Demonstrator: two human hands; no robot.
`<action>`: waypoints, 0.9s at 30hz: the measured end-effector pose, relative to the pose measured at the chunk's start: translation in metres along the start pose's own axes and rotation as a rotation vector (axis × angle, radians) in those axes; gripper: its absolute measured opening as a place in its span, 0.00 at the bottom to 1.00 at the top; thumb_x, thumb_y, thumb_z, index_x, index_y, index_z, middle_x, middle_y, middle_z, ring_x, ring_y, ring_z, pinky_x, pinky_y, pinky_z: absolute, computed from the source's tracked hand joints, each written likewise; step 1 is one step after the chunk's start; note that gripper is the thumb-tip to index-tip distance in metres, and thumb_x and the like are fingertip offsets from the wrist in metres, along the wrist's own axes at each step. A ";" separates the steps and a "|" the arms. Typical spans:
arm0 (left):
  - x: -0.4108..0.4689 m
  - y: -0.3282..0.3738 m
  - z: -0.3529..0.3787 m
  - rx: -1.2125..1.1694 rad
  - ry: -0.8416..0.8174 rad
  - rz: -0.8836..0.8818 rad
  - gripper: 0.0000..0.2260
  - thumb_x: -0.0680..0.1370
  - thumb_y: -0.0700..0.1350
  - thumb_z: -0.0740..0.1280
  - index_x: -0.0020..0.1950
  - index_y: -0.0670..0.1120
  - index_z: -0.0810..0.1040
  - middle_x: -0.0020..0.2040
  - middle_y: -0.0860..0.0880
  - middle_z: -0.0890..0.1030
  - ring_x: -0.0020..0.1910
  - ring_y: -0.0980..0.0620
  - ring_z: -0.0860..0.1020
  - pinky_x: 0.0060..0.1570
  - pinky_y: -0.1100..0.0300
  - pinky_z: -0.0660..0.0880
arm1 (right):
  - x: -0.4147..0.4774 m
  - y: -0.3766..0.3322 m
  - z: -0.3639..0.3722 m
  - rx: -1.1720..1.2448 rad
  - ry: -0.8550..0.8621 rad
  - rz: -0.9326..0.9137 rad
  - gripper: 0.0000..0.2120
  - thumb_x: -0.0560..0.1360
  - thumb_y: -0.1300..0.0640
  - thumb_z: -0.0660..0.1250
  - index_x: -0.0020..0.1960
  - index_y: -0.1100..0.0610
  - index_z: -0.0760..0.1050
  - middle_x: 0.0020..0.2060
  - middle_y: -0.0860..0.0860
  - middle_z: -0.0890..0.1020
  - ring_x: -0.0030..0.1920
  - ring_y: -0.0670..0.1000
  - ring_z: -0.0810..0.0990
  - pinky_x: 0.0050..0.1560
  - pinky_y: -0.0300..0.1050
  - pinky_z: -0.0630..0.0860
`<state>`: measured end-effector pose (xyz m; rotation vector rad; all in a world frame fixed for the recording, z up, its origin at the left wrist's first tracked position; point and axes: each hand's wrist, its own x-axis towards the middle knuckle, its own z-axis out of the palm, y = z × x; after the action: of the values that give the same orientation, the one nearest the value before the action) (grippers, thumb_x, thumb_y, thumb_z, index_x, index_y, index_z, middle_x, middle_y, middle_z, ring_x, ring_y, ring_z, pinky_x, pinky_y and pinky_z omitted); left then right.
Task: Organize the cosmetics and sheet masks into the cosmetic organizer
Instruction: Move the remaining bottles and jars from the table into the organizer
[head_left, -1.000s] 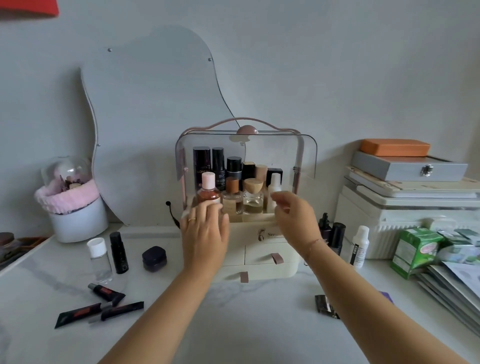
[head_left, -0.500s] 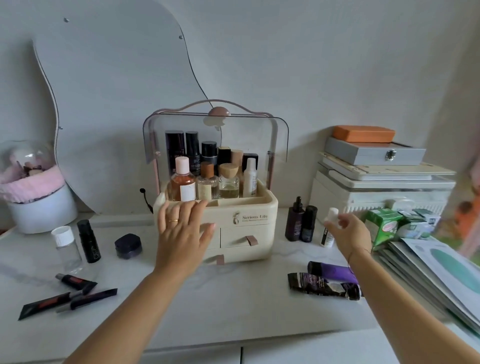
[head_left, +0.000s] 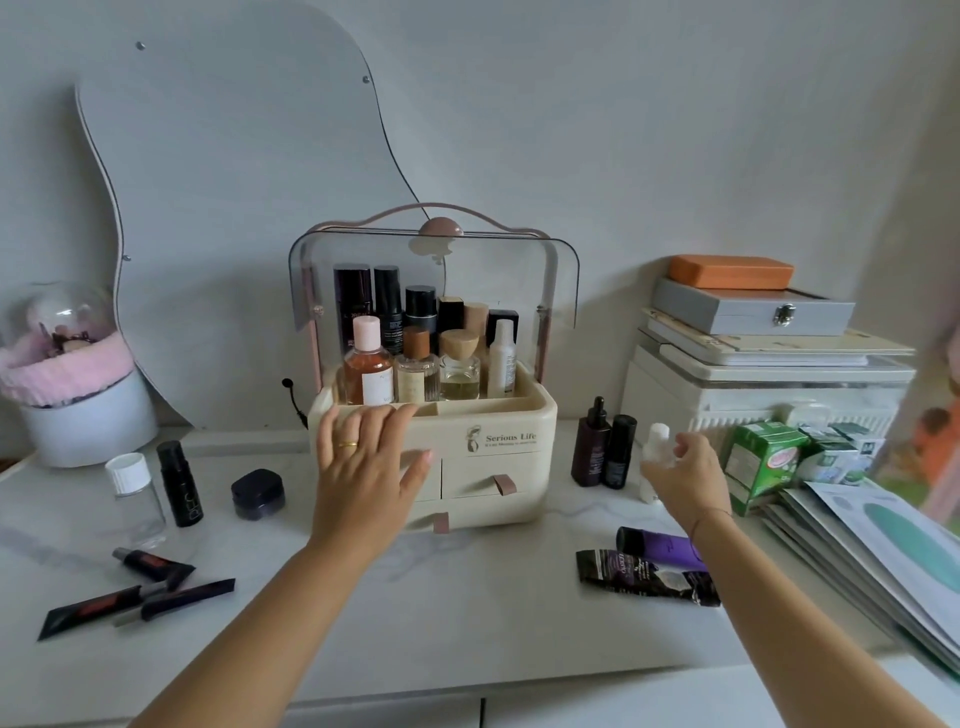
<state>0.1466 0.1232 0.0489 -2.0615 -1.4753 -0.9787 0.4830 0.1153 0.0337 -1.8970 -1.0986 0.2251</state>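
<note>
Since a second ago your right hand (head_left: 685, 478) has left the top tray of the organizer (head_left: 509, 467) and gone out to the right, where its fingers now curl round the small white bottle (head_left: 655, 452) standing on the table (head_left: 467, 623) just beside 2 dark bottles (head_left: 589, 447). Your left hand (head_left: 369, 467) has slid down from the tray edge and now rests flat on the organizer's front with its fingers spread and relaxed, holding nothing; the view has also swung to the right. The organizer sits at the middle of the table with its clear lid (head_left: 561, 280) raised, and its tray holds 10 bottles: 6 in the back row (head_left: 387, 296) and 4 in the front row (head_left: 460, 364). 2 pink pull tabs (head_left: 504, 483) show on its drawers. Near your right wrist lie 2 tubes, 1 purple tube (head_left: 660, 545) and 1 black tube (head_left: 644, 574). The sheet masks (head_left: 857, 545) lie stacked at the right edge, beside a green box (head_left: 763, 462). On the left stand 1 clear bottle (head_left: 132, 493), 1 black bottle (head_left: 179, 483) and 1 dark jar (head_left: 258, 493), with 3 dark tubes (head_left: 153, 564) lying in front of them.
</note>
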 end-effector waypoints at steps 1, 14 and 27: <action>0.000 0.000 0.000 -0.002 -0.001 -0.001 0.23 0.76 0.57 0.55 0.66 0.48 0.71 0.56 0.48 0.76 0.59 0.45 0.72 0.71 0.45 0.52 | 0.001 -0.002 0.002 0.011 -0.017 0.023 0.23 0.70 0.57 0.67 0.63 0.61 0.67 0.54 0.57 0.76 0.48 0.56 0.76 0.47 0.49 0.73; -0.001 0.000 0.006 -0.007 0.041 -0.004 0.21 0.76 0.57 0.57 0.64 0.48 0.71 0.55 0.50 0.76 0.58 0.46 0.71 0.72 0.46 0.52 | -0.056 -0.074 -0.014 0.147 0.227 -0.438 0.15 0.71 0.45 0.68 0.52 0.52 0.75 0.40 0.51 0.79 0.41 0.53 0.77 0.35 0.44 0.72; -0.001 -0.003 0.004 -0.024 -0.039 -0.011 0.21 0.78 0.59 0.55 0.67 0.49 0.68 0.58 0.52 0.74 0.61 0.48 0.71 0.73 0.46 0.49 | -0.020 -0.169 0.059 0.101 -0.126 -0.478 0.15 0.71 0.54 0.72 0.47 0.58 0.67 0.45 0.55 0.78 0.44 0.55 0.77 0.40 0.46 0.73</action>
<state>0.1446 0.1261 0.0451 -2.1034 -1.5031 -0.9701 0.3381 0.1696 0.1255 -1.4956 -1.5582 0.1255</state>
